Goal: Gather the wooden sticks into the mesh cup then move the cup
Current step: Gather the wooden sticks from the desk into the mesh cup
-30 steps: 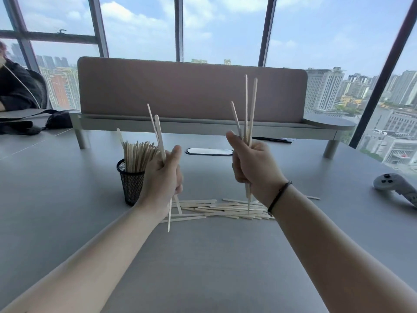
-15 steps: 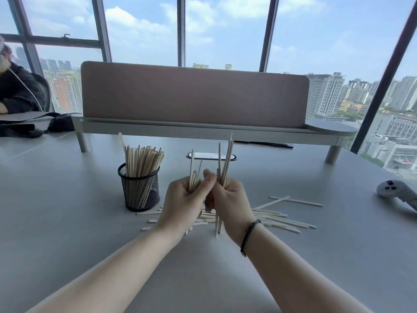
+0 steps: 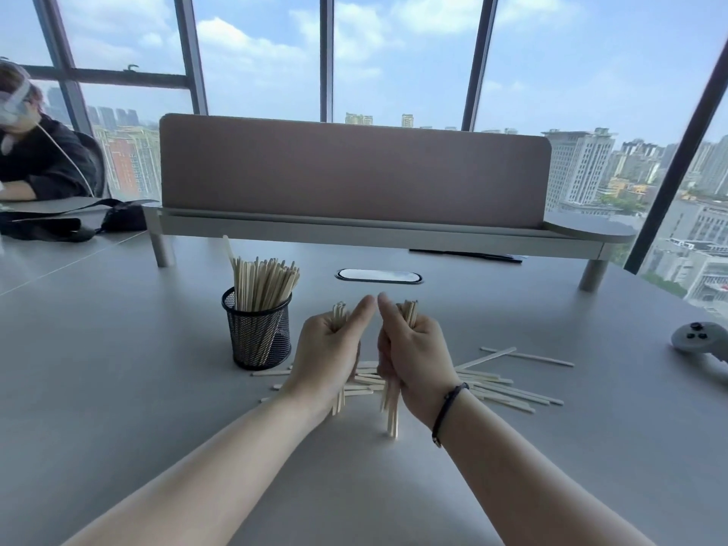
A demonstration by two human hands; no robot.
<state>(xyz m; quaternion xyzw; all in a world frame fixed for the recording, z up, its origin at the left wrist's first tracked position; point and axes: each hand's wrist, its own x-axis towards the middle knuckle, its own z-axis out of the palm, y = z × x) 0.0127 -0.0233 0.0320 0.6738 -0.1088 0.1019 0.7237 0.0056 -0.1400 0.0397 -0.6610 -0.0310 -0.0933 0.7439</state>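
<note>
Both hands, left and right, grip stick bundles, now lowered and apparently tapped level on the surface; next, presumably, into the cup.

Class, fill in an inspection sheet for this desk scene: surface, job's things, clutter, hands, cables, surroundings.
Surface: grey table.
Job's things: mesh cup upright, holding many sticks; loose sticks lying on the table.
Clutter: game controller at right edge; black bag far left.
Hands: left hand and right hand each grip a bundle of sticks.
Cables: nothing seen on this table.
Surroundings: desk divider, windows, city view, a seated person.
</note>
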